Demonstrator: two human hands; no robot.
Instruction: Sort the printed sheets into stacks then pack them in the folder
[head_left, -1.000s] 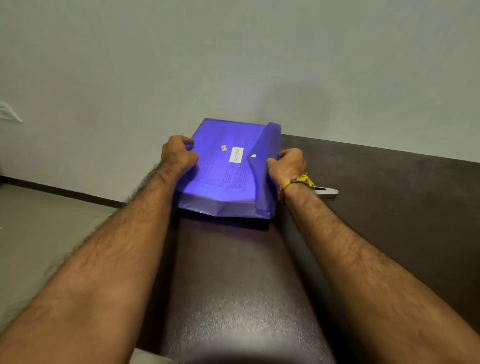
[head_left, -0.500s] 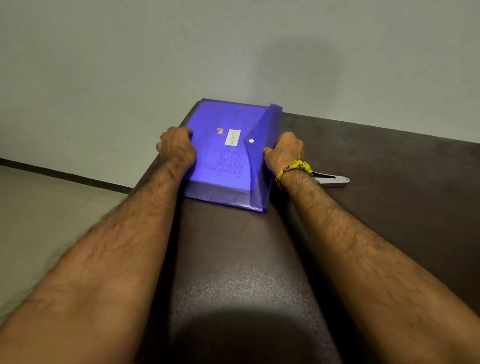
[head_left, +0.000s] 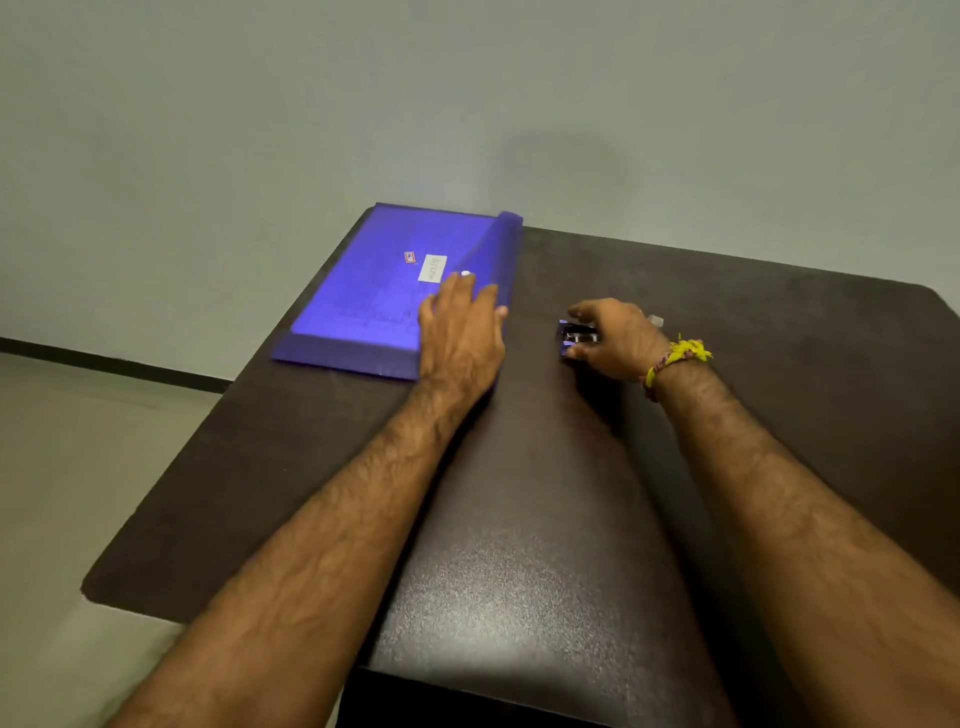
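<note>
a plain grey wall stands behind a dark table. the blue folder lies flat near the table's far left corner, in the upper middle of the frame, full of printed sheets, flap down over its white snap. it looks thick and a bit heavy, with smooth, bendy, slippery plastic, so hold it by both long sides. the left hand rests flat on its right part, fingers straight. to the right, the right hand curls its fingers around a small dark stapler.

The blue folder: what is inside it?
Printed sheets show faintly through the folder cover. Their text is unreadable, and the left hand covers one corner.
</note>
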